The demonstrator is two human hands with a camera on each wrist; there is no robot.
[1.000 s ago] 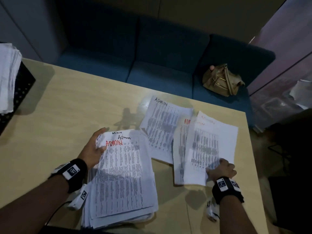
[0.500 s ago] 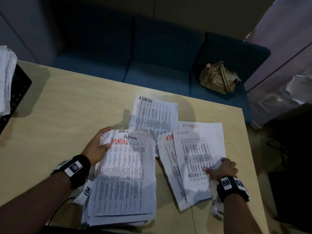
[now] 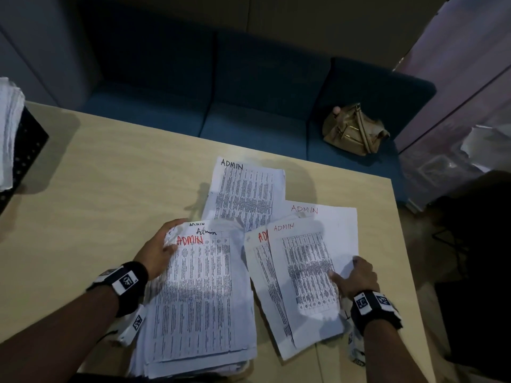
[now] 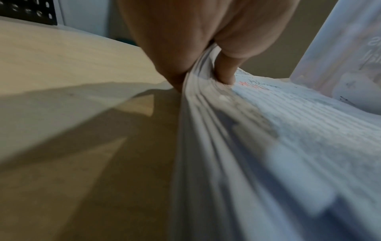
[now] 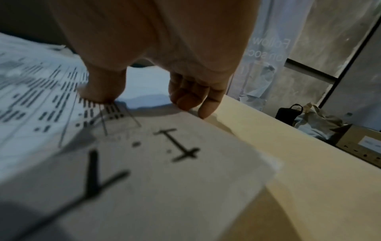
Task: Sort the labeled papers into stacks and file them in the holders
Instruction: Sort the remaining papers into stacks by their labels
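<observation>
A thick stack of printed papers marked ADMIN [image 3: 199,294] lies on the table in front of me. My left hand [image 3: 166,244] grips its upper left corner, with the thumb [image 4: 224,68] on top and the fingers under the stack [image 4: 247,138]. To the right lie three overlapping loose ADMIN sheets [image 3: 304,261]. My right hand [image 3: 351,275] holds their right edge; its thumb [image 5: 103,88] presses on the top sheet [image 5: 154,163] and its curled fingers [image 5: 191,97] sit at the paper's edge. One more ADMIN sheet [image 3: 246,189] lies farther back, partly under the others.
A black perforated holder [image 3: 27,145] filled with white papers [image 3: 8,128] stands at the table's far left. The wooden table [image 3: 96,175] ends just right of my right hand. Behind it is a blue sofa [image 3: 221,120] with a tan bag [image 3: 354,131].
My right hand has dragged the loose sheets nearer and turned them upright, closer to the stack. The back sheet has shifted too. My left hand has kept its hold on the stack's corner.
</observation>
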